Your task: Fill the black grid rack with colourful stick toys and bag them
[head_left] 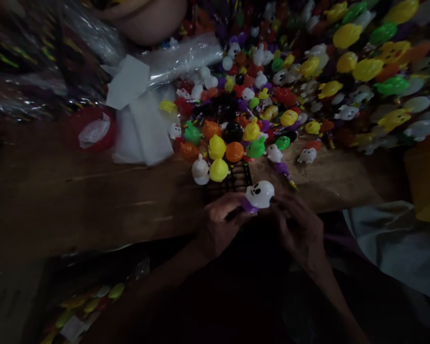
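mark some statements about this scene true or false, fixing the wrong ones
The left hand holds a glossy white-and-purple plastic figure. True.

The figure is unmarked. False: it bears black face markings.

A round red plastic dish sits right of flat translucent plastic bags. False: the dish sits left.

A black grid shows beside a round yellow plastic toy. True.

The heaped plastic toys are all white. False: yellow, green and orange ones show.
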Demonstrator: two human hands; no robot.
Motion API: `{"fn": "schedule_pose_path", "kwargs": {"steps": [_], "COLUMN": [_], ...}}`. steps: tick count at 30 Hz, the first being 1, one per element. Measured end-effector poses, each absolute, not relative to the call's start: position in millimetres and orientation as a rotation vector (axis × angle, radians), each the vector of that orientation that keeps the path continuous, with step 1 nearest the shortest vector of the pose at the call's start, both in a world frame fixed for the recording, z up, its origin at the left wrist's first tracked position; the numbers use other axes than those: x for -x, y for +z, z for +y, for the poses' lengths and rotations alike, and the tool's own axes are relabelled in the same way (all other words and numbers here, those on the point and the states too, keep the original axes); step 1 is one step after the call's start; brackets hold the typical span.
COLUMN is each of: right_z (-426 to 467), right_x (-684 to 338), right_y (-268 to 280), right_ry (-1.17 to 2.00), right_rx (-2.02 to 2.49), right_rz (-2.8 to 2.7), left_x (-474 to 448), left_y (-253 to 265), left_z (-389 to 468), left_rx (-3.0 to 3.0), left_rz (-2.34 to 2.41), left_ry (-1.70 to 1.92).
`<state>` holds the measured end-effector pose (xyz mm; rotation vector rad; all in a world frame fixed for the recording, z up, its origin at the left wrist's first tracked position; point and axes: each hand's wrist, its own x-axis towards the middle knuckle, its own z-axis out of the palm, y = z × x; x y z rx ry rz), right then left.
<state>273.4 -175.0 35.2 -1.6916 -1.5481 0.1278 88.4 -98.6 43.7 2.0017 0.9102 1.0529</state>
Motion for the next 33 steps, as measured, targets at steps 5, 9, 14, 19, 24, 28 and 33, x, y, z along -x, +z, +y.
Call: {"fn": "schedule_pose_path", "kwargs": {"steps": [5, 9, 14, 19, 24, 28, 33], "right_z": [-182, -175, -150, -111, -97, -100, -105], "right_x": [-237, -232, -244, -238, -228, -230, -234], "right_y": [39, 33, 17, 6, 9, 4, -10], "right_ry": [0.533, 0.468, 0.276, 0.271, 0.389, 0.29, 0.224], "right_rx": [1.469, 1.492, 1.676, 1.54, 1.457, 1.515, 1.534], "right_rz": [-1.492, -1.427, -1.379, -1.415, -1.398, -1.348, -1.303], "left_x": [-90, -84, -48, -40, -53, -51, -45], "left_y": [46, 50, 100, 120, 95, 86, 83], "left_z": [-106, -109, -106, -66, -38, -39, -39], "left_rx": [-2.057, -2.116, -2.416, -2.746, -2.763, -2.599, -2.584], "left_rz": [0.839, 0.827, 0.97, 0.947, 1.016, 1.002, 0.951], "left_ry": [1.074, 1.101, 1.102, 1.18, 1.099, 1.173, 1.209]}}
